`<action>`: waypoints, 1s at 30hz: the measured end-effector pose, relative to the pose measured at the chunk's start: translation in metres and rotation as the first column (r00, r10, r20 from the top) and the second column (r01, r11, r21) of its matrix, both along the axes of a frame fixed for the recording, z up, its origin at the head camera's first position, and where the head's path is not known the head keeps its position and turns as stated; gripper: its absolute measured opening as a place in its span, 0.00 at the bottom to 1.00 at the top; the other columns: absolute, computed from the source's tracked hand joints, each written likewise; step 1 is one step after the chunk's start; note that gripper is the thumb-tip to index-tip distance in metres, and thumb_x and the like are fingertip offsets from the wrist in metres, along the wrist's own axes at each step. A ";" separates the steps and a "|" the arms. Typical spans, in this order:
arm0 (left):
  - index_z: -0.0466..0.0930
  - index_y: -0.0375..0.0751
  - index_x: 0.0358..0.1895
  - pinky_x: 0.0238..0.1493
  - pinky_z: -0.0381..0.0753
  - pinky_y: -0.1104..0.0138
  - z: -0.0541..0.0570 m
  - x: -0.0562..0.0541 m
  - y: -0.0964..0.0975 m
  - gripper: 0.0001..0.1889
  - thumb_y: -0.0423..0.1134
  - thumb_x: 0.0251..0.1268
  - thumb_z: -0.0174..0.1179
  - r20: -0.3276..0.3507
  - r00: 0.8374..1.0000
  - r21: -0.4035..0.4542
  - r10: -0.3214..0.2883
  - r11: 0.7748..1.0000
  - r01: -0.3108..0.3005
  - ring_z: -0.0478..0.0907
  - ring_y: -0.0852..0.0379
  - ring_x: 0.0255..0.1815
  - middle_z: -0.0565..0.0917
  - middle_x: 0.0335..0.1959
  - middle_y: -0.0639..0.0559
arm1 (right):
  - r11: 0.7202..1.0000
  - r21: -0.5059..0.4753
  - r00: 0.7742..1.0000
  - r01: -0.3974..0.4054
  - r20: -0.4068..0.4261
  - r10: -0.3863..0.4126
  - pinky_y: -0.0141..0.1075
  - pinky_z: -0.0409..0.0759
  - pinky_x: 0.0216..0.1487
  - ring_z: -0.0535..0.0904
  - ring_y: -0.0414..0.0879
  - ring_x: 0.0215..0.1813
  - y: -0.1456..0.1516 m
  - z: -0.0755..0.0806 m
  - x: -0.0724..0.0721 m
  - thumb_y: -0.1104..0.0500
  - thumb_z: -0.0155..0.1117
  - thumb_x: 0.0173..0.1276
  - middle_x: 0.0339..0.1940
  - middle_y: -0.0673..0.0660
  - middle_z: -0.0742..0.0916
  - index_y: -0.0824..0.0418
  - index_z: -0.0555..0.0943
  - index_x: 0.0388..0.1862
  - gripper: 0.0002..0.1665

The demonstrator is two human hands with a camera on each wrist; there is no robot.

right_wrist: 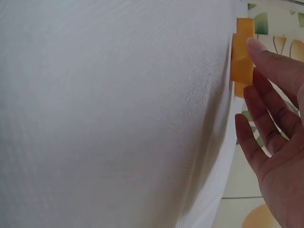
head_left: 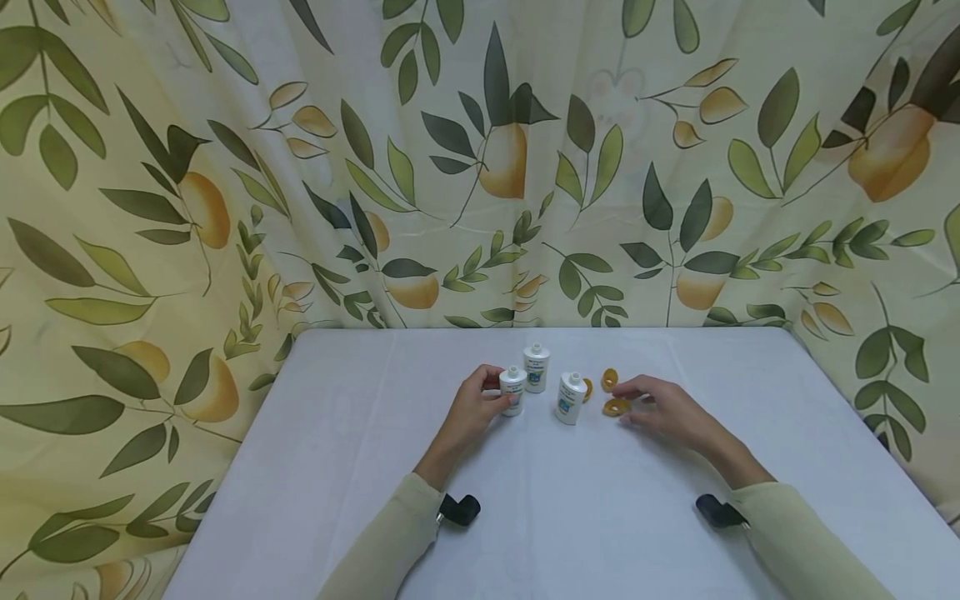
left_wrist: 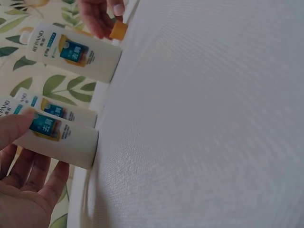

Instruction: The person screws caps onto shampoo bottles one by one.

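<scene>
My left hand (head_left: 467,410) grips a small white pump-less bottle (head_left: 512,392) with a blue-and-orange label, thumb on the front and fingers behind. In the left wrist view, that bottle (left_wrist: 66,137) stands upright on the white cloth. A second white bottle (head_left: 536,369) stands just behind it, and a third bottle (head_left: 570,400) stands to the right. My right hand (head_left: 671,410) reaches around an orange ring (head_left: 617,407) lying on the cloth. In the right wrist view, the thumb tip overlaps the edge of this ring (right_wrist: 242,59), with the fingers loosely spread.
Another orange ring (head_left: 610,380) lies behind the one at my right hand, and a further ring (head_left: 587,389) is partly hidden by the third bottle. White cloth covers the table (head_left: 525,517). A leaf-and-fruit patterned curtain (head_left: 465,208) hangs behind the table's far edge.
</scene>
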State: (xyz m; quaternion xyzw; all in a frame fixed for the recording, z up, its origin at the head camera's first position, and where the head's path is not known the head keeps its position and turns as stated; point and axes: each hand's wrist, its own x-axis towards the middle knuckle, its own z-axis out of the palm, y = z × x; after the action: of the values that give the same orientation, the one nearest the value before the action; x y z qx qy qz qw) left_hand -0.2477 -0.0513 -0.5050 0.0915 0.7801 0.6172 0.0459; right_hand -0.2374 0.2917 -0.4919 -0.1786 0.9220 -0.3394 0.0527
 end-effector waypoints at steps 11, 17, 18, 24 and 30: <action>0.78 0.39 0.56 0.59 0.83 0.58 -0.003 0.000 -0.001 0.20 0.32 0.62 0.71 -0.011 1.000 -0.019 0.003 1.000 -0.003 0.79 0.50 0.57 0.83 0.53 0.47 | 0.999 0.028 1.000 0.025 0.003 -0.025 0.53 0.82 0.57 0.81 0.52 0.52 -0.004 -0.002 -0.003 0.63 0.77 0.60 0.50 0.55 0.88 0.62 0.84 0.55 0.23; 0.79 0.40 0.54 0.57 0.84 0.60 -0.005 0.001 0.001 0.18 0.31 0.62 0.71 -0.036 0.999 -0.037 0.011 0.999 -0.012 0.80 0.50 0.57 0.84 0.53 0.48 | 0.998 0.050 0.999 0.038 0.020 -0.039 0.46 0.82 0.53 0.81 0.48 0.49 -0.004 -0.004 -0.005 0.61 0.77 0.60 0.47 0.52 0.87 0.59 0.85 0.52 0.20; 0.79 0.41 0.54 0.57 0.84 0.60 -0.005 0.002 0.001 0.18 0.31 0.61 0.71 -0.035 0.999 -0.041 0.016 0.999 -0.017 0.80 0.51 0.57 0.84 0.53 0.49 | 0.998 0.052 0.999 0.033 0.019 -0.034 0.45 0.82 0.53 0.81 0.48 0.48 -0.003 -0.004 -0.005 0.61 0.77 0.60 0.46 0.52 0.87 0.58 0.86 0.51 0.19; 0.80 0.44 0.54 0.57 0.84 0.62 -0.005 0.004 0.000 0.18 0.32 0.62 0.71 -0.052 0.998 -0.052 0.019 0.998 -0.022 0.81 0.53 0.55 0.84 0.52 0.52 | 0.997 0.061 0.998 0.039 0.038 -0.041 0.42 0.81 0.50 0.80 0.46 0.46 -0.003 -0.004 -0.007 0.58 0.78 0.60 0.44 0.50 0.87 0.56 0.86 0.48 0.17; 0.80 0.46 0.54 0.59 0.83 0.60 -0.003 0.003 -0.005 0.17 0.36 0.63 0.71 -0.056 0.998 -0.075 0.008 0.997 -0.012 0.80 0.55 0.55 0.84 0.50 0.54 | 0.997 0.061 0.997 0.054 0.056 -0.057 0.39 0.82 0.46 0.80 0.47 0.44 -0.004 0.001 -0.007 0.56 0.77 0.62 0.45 0.51 0.87 0.55 0.86 0.46 0.15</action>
State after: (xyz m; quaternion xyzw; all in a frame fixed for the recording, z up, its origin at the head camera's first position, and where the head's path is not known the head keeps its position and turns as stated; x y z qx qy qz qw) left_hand -0.2444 -0.0562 -0.5084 0.1028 0.8042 0.5848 0.0245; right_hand -0.2441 0.2881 -0.4905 -0.1415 0.9343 -0.3184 0.0753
